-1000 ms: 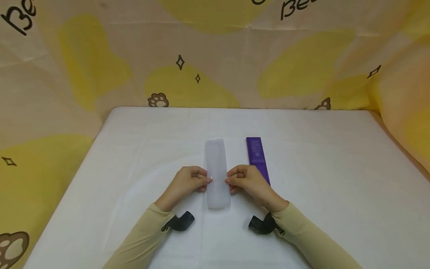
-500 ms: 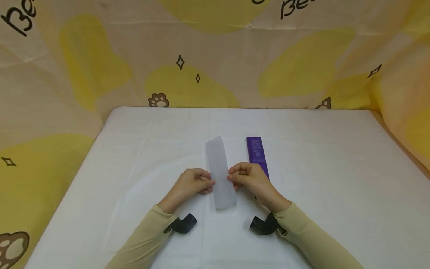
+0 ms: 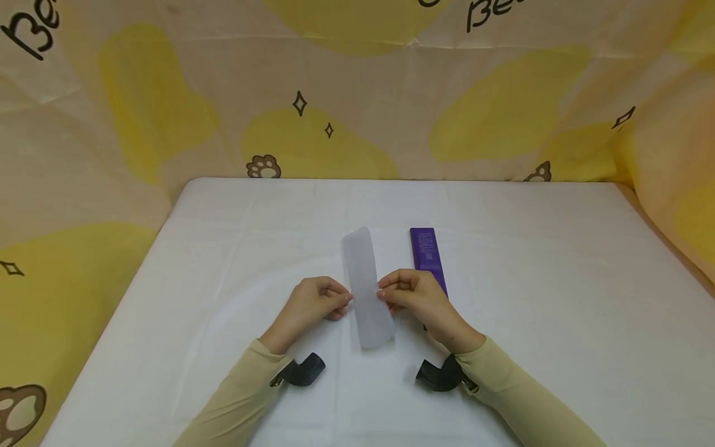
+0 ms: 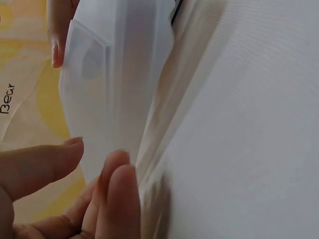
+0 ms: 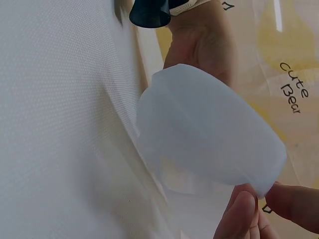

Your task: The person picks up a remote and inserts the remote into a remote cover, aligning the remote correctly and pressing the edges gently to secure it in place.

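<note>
Pinching the translucent plastic piece [image 3: 365, 267] by its edge, the right hand [image 3: 423, 304] holds it slanted just below mid-frame; the left hand [image 3: 313, 307], fingers parted, is loose at the opposite edge — seemingly a repositioning step, calling for a left-hand grip.

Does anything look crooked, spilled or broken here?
Only the cloudy plastic piece stands out: it slants, pinched at one edge by the right hand, while the left hand is beside it, not pinching. That looks like ordinary handling. I see no spill or clear damage.
</note>
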Tool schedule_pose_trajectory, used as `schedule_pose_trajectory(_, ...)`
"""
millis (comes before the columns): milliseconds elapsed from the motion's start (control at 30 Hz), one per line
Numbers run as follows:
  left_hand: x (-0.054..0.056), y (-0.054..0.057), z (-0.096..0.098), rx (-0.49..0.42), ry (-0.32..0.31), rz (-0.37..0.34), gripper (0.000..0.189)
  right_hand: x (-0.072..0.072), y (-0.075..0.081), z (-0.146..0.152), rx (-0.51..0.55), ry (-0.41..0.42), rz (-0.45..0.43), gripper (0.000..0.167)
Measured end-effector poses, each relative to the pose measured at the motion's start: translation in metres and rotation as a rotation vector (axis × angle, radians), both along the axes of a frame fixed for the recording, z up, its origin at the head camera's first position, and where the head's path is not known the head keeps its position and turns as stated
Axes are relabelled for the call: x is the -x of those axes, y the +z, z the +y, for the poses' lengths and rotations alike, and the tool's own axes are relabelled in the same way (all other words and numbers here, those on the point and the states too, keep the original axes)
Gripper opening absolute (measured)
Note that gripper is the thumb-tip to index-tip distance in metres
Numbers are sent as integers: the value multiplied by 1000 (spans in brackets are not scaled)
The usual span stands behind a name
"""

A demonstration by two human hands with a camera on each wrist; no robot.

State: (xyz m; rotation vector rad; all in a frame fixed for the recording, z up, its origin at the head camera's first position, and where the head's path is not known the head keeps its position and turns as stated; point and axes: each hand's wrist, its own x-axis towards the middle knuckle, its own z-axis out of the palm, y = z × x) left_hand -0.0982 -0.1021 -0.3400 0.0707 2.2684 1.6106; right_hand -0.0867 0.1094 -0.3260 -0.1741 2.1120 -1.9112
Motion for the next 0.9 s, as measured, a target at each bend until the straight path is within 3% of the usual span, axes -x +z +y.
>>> schedule_pose_trajectory(100, 2, 3, 0, -48, 27, 25, 10, -1, 2, -2, -4, 8, 8, 22)
schedule_pose_trajectory(233, 4, 8, 8, -92, 2, 51, 13, -1, 5, -5, -21, 11, 9, 21)
schedule_pose_trajectory(433, 12, 19, 24, -38, 5, 49, 23, -2, 5, -7, -46, 18, 8, 21)
schedule_pose_trajectory(567, 15, 18, 29, 7, -2, 47, 26, -4, 2, -9, -50, 45, 19, 21)
schedule_pose_trajectory(900, 17, 20, 28, 13, -66, 59, 13, -4, 2, -10, -66, 83, 11, 20)
